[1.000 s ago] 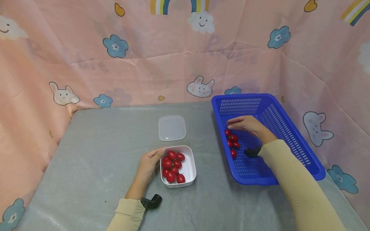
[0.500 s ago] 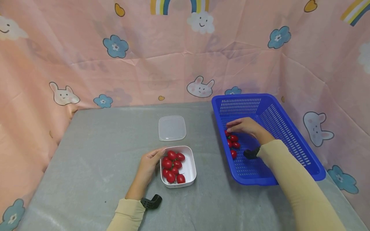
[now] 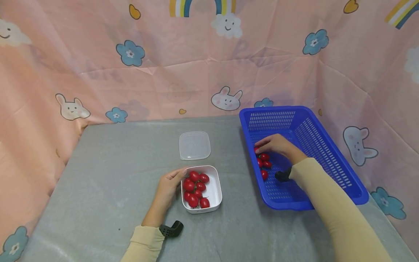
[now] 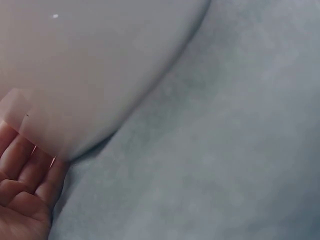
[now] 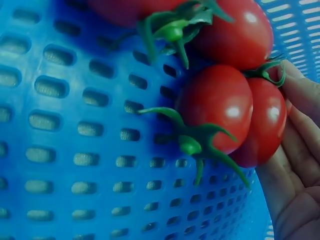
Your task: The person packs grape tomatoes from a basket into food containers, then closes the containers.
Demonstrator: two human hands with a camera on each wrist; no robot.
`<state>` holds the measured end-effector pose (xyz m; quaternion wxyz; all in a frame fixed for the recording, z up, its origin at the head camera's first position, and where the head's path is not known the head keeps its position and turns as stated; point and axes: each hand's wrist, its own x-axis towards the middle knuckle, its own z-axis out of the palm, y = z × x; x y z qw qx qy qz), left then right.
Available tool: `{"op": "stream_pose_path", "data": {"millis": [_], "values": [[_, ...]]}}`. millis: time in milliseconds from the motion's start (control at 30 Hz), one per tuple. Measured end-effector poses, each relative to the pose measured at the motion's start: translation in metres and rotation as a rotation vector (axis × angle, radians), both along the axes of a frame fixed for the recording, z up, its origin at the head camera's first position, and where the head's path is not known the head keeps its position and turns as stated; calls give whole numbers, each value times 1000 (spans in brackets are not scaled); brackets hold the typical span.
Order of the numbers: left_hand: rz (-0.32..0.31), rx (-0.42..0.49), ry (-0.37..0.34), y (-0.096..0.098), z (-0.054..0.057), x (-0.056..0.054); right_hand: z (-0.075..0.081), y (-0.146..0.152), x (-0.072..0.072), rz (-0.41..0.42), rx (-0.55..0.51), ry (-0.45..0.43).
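Note:
My left hand (image 3: pixel 168 187) rests its fingers against the left wall of a square white box (image 3: pixel 214 189). Inside the box lie several red cherry tomatoes (image 3: pixel 193 200). In the left wrist view, the fingers (image 4: pixel 17 157) meet the glossy box wall (image 4: pixel 100 65) from outside. Over in a blue basket, my right hand (image 3: pixel 275 143) pinches the farthest cherry tomato (image 3: pixel 256 149) by the basket's left wall, mostly covered by the fingers. Several more tomatoes (image 3: pixel 264 157) with green stems lie just nearer. In the right wrist view, thumb and fingers (image 5: pixel 300 145) close round behind a tomato (image 5: pixel 215 105).
The blue slotted basket (image 3: pixel 337 167) stands at the right of the grey-covered table (image 3: pixel 108 182). A translucent square lid (image 3: pixel 195 145) lies flat behind the white box. A pink printed curtain (image 3: pixel 183 72) hangs along the back and sides.
My right hand has lowered and shifted slightly left, its fingers now covering most of the farthest tomato. My left hand and the box have stayed in place.

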<state>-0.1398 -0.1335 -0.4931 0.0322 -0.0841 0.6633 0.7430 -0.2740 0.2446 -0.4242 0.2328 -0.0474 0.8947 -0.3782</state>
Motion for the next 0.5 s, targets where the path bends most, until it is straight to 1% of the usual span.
{"op": "stream_pose_path", "data": {"millis": [133,267,500], "values": [[2,-12,0,0,1,0,3,-3,0,59,69,50],[4,-17,-8,-1,1,0,4,-5,0,103,92,75],[-3,-19,-2,0,1,1,3,-4,0,61,82,68]]}}
